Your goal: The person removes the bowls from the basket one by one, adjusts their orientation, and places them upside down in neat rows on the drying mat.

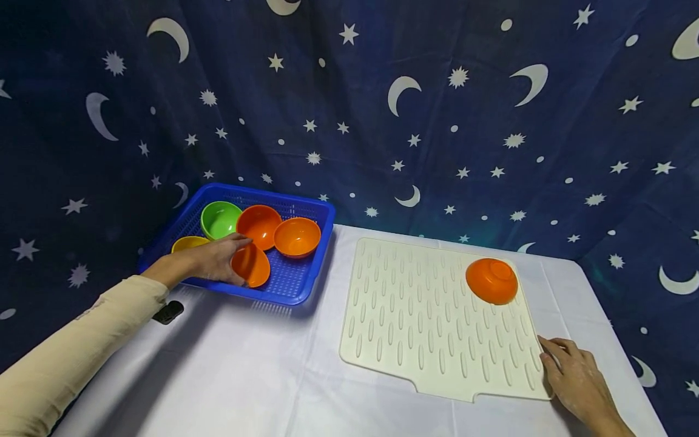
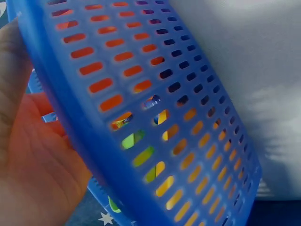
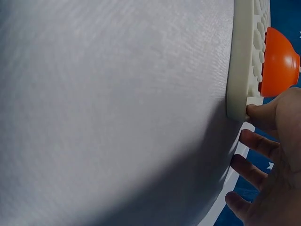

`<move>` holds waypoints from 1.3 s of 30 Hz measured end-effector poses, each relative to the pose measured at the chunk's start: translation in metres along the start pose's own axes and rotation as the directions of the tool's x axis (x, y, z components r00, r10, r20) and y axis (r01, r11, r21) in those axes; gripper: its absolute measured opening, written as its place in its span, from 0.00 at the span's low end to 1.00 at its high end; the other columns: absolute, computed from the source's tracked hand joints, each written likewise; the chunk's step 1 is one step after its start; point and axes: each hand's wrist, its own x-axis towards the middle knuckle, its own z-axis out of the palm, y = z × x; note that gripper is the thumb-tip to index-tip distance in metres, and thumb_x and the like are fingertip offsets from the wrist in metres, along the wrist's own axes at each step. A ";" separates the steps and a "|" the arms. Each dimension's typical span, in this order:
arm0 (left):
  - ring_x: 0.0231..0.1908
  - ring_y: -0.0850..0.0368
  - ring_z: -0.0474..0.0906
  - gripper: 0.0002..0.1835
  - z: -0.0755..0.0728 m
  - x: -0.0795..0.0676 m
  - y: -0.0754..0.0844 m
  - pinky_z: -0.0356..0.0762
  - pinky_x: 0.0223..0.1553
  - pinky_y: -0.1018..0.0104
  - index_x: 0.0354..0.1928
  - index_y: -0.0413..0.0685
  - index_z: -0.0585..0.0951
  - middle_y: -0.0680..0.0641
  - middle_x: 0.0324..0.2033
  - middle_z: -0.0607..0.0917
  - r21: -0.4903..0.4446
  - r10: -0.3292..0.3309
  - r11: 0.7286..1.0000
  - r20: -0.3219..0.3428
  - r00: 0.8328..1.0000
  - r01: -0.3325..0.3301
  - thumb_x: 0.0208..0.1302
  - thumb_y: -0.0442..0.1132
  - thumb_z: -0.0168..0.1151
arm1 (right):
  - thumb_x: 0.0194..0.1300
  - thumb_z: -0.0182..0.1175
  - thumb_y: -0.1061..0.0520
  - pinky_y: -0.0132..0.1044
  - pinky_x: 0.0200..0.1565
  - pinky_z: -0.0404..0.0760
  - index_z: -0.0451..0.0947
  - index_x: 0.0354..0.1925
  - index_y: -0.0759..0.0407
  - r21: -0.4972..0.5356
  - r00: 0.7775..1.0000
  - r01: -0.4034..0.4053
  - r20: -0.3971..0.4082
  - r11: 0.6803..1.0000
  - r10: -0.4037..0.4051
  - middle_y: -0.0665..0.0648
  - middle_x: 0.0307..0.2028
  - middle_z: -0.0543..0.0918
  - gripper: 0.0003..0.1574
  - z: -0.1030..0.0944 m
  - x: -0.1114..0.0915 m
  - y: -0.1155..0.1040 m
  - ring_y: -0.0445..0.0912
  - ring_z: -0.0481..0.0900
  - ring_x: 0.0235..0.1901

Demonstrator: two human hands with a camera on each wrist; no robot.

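In the head view my left hand reaches over the front of the blue basket and grips a tilted orange bowl, thumb toward the near side, fingers at the far rim. Basket mesh hides most of that grip in the left wrist view. Behind it sit two more orange bowls, a green bowl and a partly covered yellow bowl. My right hand touches the right edge of the cream ridged drying mat near its front corner. On the mat's far right an orange bowl lies upside down.
A white cloth covers the table. Left of the basket's front lies a small black object, partly behind the left sleeve. Dark blue fabric with moons and stars hangs behind the table and along its sides.
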 end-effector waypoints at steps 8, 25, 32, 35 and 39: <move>0.63 0.28 0.67 0.59 0.002 0.001 0.000 0.63 0.62 0.31 0.76 0.32 0.58 0.25 0.70 0.61 0.094 -0.058 0.994 -0.043 0.997 0.062 0.53 0.59 0.77 | 0.79 0.48 0.56 0.74 0.48 0.65 0.70 0.63 0.74 0.005 1.000 0.003 -0.006 1.000 -0.003 0.74 0.56 0.69 0.25 0.002 -0.001 0.001 0.75 0.64 0.51; 0.62 0.29 0.71 0.62 0.007 0.008 0.007 0.67 0.60 0.31 0.76 0.38 0.61 0.28 0.68 0.69 0.237 -0.082 0.966 -0.079 0.993 0.099 0.49 0.70 0.73 | 0.82 0.41 0.51 0.77 0.51 0.59 0.63 0.68 0.71 0.036 0.995 -0.074 0.066 0.997 0.071 0.73 0.56 0.64 0.29 0.005 -0.003 -0.003 0.78 0.55 0.55; 0.64 0.28 0.69 0.66 0.008 0.009 0.010 0.65 0.61 0.32 0.76 0.37 0.62 0.28 0.69 0.67 0.241 -0.080 0.966 -0.083 0.993 0.098 0.44 0.73 0.74 | 0.83 0.41 0.51 0.77 0.52 0.58 0.63 0.67 0.75 0.056 0.993 -0.095 0.078 0.994 0.091 0.73 0.56 0.64 0.31 0.004 -0.004 -0.004 0.77 0.55 0.56; 0.63 0.28 0.69 0.66 0.008 0.008 0.010 0.65 0.61 0.31 0.76 0.36 0.61 0.27 0.69 0.67 0.248 -0.078 0.964 -0.082 0.994 0.097 0.44 0.73 0.74 | 0.83 0.40 0.51 0.77 0.53 0.57 0.63 0.68 0.74 0.052 0.992 -0.103 0.072 0.993 0.099 0.73 0.56 0.64 0.30 0.005 -0.004 -0.004 0.77 0.54 0.56; 0.63 0.28 0.69 0.66 0.009 0.007 0.009 0.65 0.61 0.32 0.76 0.35 0.60 0.26 0.68 0.67 0.261 -0.074 0.961 -0.091 0.993 0.096 0.45 0.72 0.74 | 0.82 0.41 0.51 0.77 0.54 0.57 0.63 0.68 0.74 0.043 0.992 -0.108 0.071 0.993 0.105 0.73 0.56 0.64 0.30 0.005 -0.004 -0.006 0.78 0.53 0.57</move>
